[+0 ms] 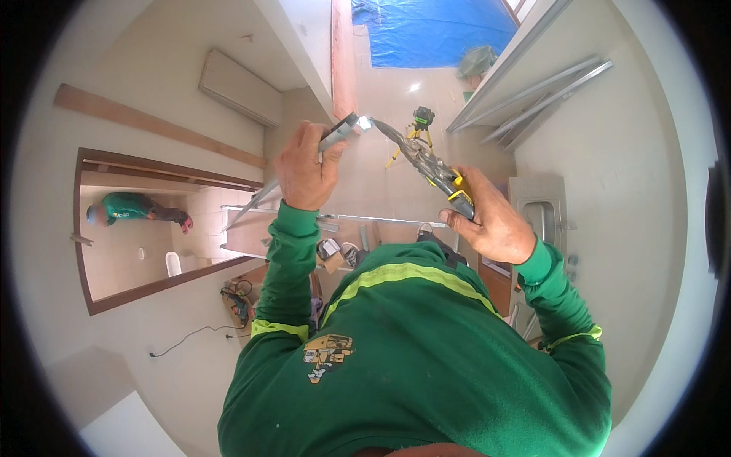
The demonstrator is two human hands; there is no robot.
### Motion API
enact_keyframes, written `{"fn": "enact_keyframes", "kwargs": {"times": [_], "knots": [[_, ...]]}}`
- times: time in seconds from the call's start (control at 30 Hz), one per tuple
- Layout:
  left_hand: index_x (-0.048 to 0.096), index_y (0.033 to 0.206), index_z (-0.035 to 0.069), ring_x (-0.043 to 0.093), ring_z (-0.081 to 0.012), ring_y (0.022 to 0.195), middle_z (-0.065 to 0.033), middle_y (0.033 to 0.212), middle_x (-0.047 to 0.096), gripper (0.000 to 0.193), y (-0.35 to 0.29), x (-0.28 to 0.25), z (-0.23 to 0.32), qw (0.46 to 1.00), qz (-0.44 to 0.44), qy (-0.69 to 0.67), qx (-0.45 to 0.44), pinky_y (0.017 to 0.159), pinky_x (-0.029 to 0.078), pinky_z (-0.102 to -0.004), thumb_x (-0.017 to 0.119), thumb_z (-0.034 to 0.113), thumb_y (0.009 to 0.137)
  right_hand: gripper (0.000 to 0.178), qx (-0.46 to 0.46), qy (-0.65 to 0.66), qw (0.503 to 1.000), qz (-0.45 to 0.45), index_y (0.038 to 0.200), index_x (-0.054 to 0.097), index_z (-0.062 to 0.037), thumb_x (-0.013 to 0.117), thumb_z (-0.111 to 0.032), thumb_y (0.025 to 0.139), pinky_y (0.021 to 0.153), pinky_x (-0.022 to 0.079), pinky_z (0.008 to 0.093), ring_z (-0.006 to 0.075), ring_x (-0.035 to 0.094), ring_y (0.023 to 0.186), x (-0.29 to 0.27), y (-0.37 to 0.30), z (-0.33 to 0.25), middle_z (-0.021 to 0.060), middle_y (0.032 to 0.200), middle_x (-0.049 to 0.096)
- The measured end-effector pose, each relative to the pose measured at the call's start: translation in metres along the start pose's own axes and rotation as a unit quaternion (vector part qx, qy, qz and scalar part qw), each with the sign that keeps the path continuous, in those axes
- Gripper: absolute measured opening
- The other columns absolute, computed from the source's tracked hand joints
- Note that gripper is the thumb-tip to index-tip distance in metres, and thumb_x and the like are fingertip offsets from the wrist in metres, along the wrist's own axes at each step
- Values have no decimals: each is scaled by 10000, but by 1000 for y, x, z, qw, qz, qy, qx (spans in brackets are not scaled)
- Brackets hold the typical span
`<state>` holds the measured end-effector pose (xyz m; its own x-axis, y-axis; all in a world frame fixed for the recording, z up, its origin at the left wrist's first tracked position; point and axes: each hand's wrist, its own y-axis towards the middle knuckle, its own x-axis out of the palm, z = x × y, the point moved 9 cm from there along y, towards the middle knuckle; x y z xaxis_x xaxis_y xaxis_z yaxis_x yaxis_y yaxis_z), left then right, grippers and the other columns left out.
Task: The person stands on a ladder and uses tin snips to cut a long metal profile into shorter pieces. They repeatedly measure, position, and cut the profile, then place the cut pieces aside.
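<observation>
My left hand (308,167) is closed around a thin galvanized metal profile (335,137), near its upper end. That end looks bent and shiny. Past the wrist, the profile seems to run down toward the lower left. My right hand (495,221) grips a pair of tin snips (419,158) with yellow and black handles. The snips slant up and left, with their jaws at the bright end of the profile. Whether the blades are closed on the metal is too small to tell.
A green laser level (422,116) stands on a yellow tripod ahead. Metal profiles (556,95) lean at the right, above a sink (539,217). Blue sheeting (426,34) lies far ahead. Through an opening at left, another person (129,206) bends over. A corded power tool (238,305) lies lower left.
</observation>
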<state>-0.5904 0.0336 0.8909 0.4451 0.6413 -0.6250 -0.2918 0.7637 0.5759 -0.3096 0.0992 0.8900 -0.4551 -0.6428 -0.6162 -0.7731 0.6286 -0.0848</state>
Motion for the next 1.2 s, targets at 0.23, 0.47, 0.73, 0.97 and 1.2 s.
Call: {"fn": "enact_keyframes", "kwargs": {"times": [0.23,0.47,0.73,0.97,1.2], "knots": [[661,1064,83,679,-381,826,-111,947,663,403,5,-1,2,1000,-22,-3,4,680,521,-467,697,483,1044,603,84,11,995,-61,1469,480,58,751,-155,975,970,524,492,449,643,1149,-6,13,-12,272,1229,634],[618,1154,15,666,-417,916,-173,1044,649,487,13,-3,-9,997,-59,-31,-29,774,533,-483,686,487,1057,567,10,56,997,48,1467,452,53,705,-97,983,958,526,497,474,657,1070,36,23,-9,299,1216,625],[684,1200,-9,675,-393,922,-176,1065,662,576,36,-50,-15,992,-81,-25,92,811,542,-450,803,495,948,569,52,22,998,2,1460,444,27,677,-51,947,919,527,514,491,656,1109,32,31,-37,318,1221,620],[707,995,-18,631,-283,725,-160,772,660,461,-28,-22,-93,951,-220,-177,-129,710,510,-402,886,387,867,582,58,-47,991,-111,1449,456,17,702,-40,924,883,528,474,468,644,979,8,29,-49,280,1099,637],[706,974,-21,588,-245,667,-162,732,626,436,9,-55,-92,966,-180,-143,-115,677,507,-391,879,364,864,558,-24,194,981,-2,1478,405,-27,624,11,966,862,512,400,272,580,919,106,47,-54,155,1079,560]]}}
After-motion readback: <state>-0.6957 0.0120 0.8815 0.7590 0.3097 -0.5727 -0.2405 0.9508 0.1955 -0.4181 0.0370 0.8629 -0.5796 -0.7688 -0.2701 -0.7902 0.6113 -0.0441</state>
